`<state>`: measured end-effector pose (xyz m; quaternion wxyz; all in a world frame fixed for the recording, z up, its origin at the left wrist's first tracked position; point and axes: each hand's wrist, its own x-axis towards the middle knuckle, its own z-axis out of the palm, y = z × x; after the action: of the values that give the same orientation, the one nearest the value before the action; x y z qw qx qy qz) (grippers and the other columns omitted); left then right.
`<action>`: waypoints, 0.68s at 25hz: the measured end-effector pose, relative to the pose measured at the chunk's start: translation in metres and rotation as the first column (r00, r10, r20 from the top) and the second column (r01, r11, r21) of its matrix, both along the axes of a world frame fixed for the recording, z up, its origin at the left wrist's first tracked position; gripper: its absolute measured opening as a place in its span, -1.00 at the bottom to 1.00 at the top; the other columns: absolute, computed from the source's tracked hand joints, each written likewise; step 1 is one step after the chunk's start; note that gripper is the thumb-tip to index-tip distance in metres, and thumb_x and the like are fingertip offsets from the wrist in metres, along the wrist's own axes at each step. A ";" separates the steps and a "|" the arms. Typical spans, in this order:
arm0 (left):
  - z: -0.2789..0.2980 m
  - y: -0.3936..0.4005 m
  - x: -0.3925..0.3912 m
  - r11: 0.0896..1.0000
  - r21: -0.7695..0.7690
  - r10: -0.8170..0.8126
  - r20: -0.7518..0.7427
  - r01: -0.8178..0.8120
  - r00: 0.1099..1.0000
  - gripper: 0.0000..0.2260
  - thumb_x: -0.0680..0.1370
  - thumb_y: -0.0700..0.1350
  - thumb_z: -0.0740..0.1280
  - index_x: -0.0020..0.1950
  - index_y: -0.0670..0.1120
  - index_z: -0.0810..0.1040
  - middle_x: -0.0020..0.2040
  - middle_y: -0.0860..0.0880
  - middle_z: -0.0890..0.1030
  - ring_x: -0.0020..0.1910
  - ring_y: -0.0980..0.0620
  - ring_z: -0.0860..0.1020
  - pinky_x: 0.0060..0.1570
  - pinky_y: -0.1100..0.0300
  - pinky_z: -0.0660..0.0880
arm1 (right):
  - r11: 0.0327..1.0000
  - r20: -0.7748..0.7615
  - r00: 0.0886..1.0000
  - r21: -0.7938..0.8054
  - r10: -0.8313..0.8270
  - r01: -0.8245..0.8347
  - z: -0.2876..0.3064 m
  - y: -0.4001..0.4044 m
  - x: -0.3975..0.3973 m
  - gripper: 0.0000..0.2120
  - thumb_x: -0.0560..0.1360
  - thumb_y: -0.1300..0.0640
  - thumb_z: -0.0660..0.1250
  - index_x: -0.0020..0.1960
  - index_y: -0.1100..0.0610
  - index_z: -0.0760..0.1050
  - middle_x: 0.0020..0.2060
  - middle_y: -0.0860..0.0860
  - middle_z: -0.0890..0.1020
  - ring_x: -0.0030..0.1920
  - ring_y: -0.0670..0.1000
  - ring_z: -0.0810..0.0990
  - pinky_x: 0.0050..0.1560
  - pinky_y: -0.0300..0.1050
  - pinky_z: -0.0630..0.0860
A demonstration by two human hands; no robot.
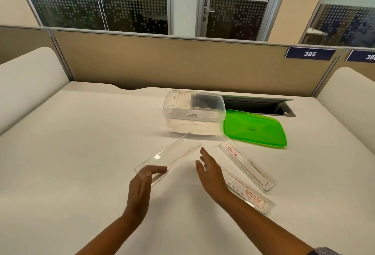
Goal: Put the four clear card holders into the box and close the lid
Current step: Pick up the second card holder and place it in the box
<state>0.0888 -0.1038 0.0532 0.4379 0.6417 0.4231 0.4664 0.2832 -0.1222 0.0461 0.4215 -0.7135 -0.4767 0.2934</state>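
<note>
My left hand (pixel 142 185) grips the near end of a clear card holder (pixel 174 156), held tilted above the table with its far end pointing toward the box. My right hand (pixel 211 171) hovers open just right of that holder, holding nothing. Two more clear card holders with red print lie flat on the table: one (pixel 246 165) to the right, another (pixel 251 196) partly under my right forearm. The clear plastic box (pixel 193 112) stands open at the middle back, with a white label and something dark inside. Its green lid (pixel 254 128) lies flat to the box's right.
A white table (pixel 81 153) carries everything. An open cable hatch (pixel 261 106) sits behind the lid. A beige partition (pixel 182 61) runs along the back, and white padded dividers (pixel 26 84) flank both sides.
</note>
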 end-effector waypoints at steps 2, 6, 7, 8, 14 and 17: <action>0.012 0.014 0.005 0.999 -0.049 0.021 0.081 -0.018 0.997 -0.62 0.56 -0.20 0.02 -0.11 -0.05 0.65 -0.08 0.11 0.70 -0.02 0.21 0.60 0.01 0.51 0.43 | 0.998 -0.036 0.999 0.061 -0.021 0.023 0.014 0.007 0.006 -0.59 0.58 0.17 0.17 0.42 0.12 0.25 0.36 0.06 0.43 0.33 -0.02 0.41 0.30 -0.20 0.34; 0.032 0.044 0.015 0.986 -0.167 0.038 0.115 -0.018 0.993 -0.55 0.57 -0.24 -0.01 -0.18 -0.02 0.66 -0.17 0.17 0.71 -0.15 0.31 0.60 -0.14 0.53 0.44 | 0.977 -0.142 0.987 0.190 -0.074 0.101 0.037 0.018 0.021 -0.69 0.57 0.22 0.19 0.30 0.13 0.42 0.19 -0.01 0.57 0.18 -0.08 0.51 0.07 -0.54 0.37; 0.037 0.051 0.018 0.982 -0.186 0.029 0.109 -0.008 0.994 -0.56 0.55 -0.19 0.00 -0.21 -0.01 0.67 -0.19 0.17 0.71 -0.17 0.32 0.59 -0.13 0.43 0.46 | 0.969 -0.154 0.984 0.217 -0.085 0.118 0.042 0.021 0.026 -0.73 0.57 0.23 0.20 0.25 0.14 0.47 0.12 -0.02 0.60 0.15 -0.07 0.55 0.03 -0.60 0.37; 0.042 0.057 0.022 0.978 -0.209 0.022 0.110 0.002 0.994 -0.58 0.51 -0.13 0.01 -0.23 -0.01 0.67 -0.21 0.16 0.71 -0.19 0.32 0.58 -0.12 0.33 0.44 | 0.962 -0.156 0.983 0.239 -0.095 0.131 0.047 0.024 0.029 -0.75 0.56 0.24 0.21 0.20 0.13 0.52 0.08 -0.03 0.62 0.12 -0.08 0.57 0.00 -0.62 0.38; 0.059 0.099 0.046 0.939 -0.340 0.031 0.249 0.057 0.968 -0.62 0.40 -0.02 0.06 -0.32 0.02 0.68 -0.27 0.16 0.70 -0.15 0.18 0.59 0.00 0.12 0.37 | 0.908 -0.205 0.953 0.312 -0.222 0.279 0.068 0.050 0.054 -0.79 0.52 0.20 0.29 0.15 0.10 0.51 0.09 0.01 0.57 0.09 -0.06 0.53 0.06 -0.29 0.45; 0.068 0.118 0.057 0.934 -0.342 -0.002 0.279 0.101 0.960 -0.63 0.39 -0.01 0.08 -0.34 0.00 0.68 -0.29 0.12 0.71 -0.16 0.17 0.61 -0.06 0.18 0.43 | 0.899 -0.287 0.931 0.308 -0.225 0.312 0.076 0.070 0.071 -0.79 0.49 0.20 0.33 0.13 0.15 0.52 0.00 -0.02 0.61 -0.07 -0.10 0.58 -0.06 -0.30 0.48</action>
<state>0.1462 0.0145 0.1209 0.6126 0.4926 0.4180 0.4554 0.3541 -0.0523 0.1217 0.6330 -0.6452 -0.3619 0.2282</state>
